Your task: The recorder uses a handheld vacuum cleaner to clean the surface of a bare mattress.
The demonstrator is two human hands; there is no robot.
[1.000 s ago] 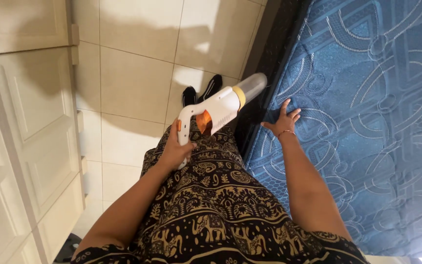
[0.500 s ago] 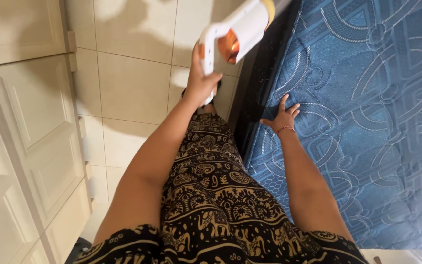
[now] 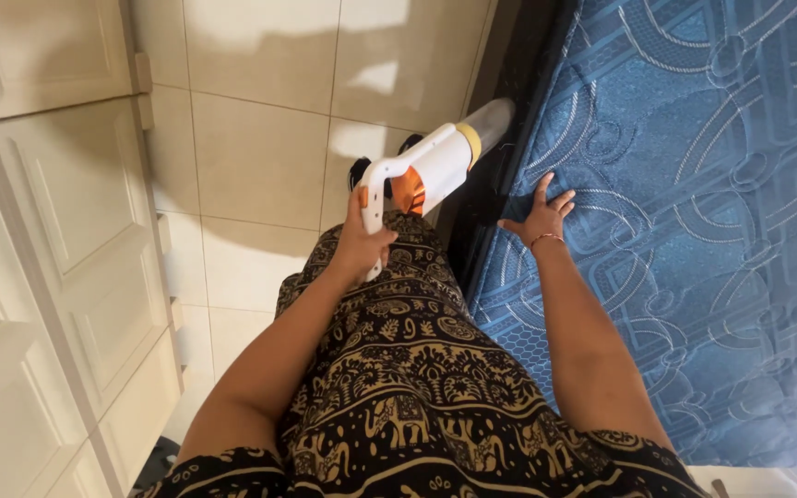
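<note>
no packages, labels, signs or screens show here — none on floor, cupboards or mattress.

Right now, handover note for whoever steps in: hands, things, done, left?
Left hand: shut on the handle of the white handheld vacuum, held in the air with its nozzle pointing at the mattress edge.
Right hand: open, flat on the blue mattress near its edge.
Done: vacuum in hand, mattress braced.
Left: nozzle not yet on the mattress; no cleaned area can be told.
</note>
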